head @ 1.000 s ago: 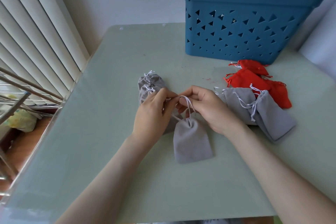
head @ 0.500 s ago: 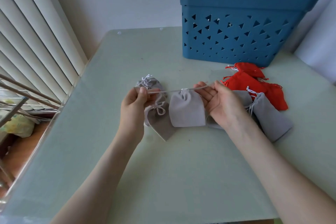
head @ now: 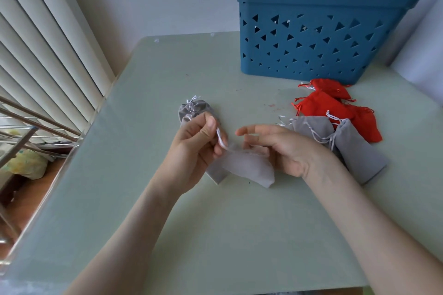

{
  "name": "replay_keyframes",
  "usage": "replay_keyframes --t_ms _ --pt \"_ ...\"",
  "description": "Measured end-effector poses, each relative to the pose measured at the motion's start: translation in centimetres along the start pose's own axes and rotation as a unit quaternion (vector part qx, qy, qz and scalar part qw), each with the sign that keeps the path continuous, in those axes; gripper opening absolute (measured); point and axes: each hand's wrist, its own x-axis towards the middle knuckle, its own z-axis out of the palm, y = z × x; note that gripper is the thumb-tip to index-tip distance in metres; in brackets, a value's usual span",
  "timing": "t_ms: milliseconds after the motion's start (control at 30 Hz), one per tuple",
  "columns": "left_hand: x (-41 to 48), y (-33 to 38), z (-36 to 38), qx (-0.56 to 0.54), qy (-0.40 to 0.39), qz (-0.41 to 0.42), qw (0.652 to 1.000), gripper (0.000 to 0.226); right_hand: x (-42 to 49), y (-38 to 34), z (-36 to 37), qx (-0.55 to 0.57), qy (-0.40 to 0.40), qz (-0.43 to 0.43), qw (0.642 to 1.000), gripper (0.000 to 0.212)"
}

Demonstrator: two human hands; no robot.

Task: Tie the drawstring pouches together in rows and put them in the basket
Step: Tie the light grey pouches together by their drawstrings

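My left hand pinches the white drawstring of a grey pouch that lies on the table between my hands. More grey pouches lie behind my left hand, joined by their strings. My right hand hovers just right of the pouch with fingers loosely spread, holding nothing. Two loose grey pouches lie to the right, with several red pouches behind them. The blue basket stands at the back right.
The pale green glass table ends at the left beside vertical blinds. A metal rack and a yellowish bag lie below the left edge. White curtains hang behind the basket.
The taut string held between both hands has gone slack. My right hand let go of it and opened, and the grey pouch dropped flat onto the table. The camera tilted slightly.
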Motion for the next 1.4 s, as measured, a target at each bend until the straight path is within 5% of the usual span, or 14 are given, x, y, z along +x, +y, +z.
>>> replay_keyframes --t_ms 133,267,500,900,1200,1400 --pt "0.6 -0.6 0.2 0.121 0.101 0.004 0.987 0.02 0.7 0.7 0.2 -0.086 0.083 -0.024 0.993 0.017" --pt "0.6 -1.1 0.0 0.245 0.158 0.019 0.956 0.015 1.1 0.9 0.4 -0.364 0.152 -0.197 0.898 0.01" --pt "0.7 -1.5 -0.2 0.338 0.187 0.096 0.917 0.01 0.1 1.1 1.2 -0.28 -0.063 -0.195 0.938 0.008" --pt "0.3 -2.0 0.3 0.518 0.128 0.162 0.83 0.016 0.4 0.9 1.5 -0.159 0.048 -0.316 0.934 0.017" --pt "0.4 -2.2 1.1 0.434 0.12 0.078 0.89 0.025 1.1 1.7 1.5 -0.268 0.171 -0.393 0.863 0.016" --pt "0.3 -2.0 1.3 0.401 0.119 0.05 0.907 0.024 1.0 1.6 1.7 -0.364 0.179 -0.429 0.807 0.012"
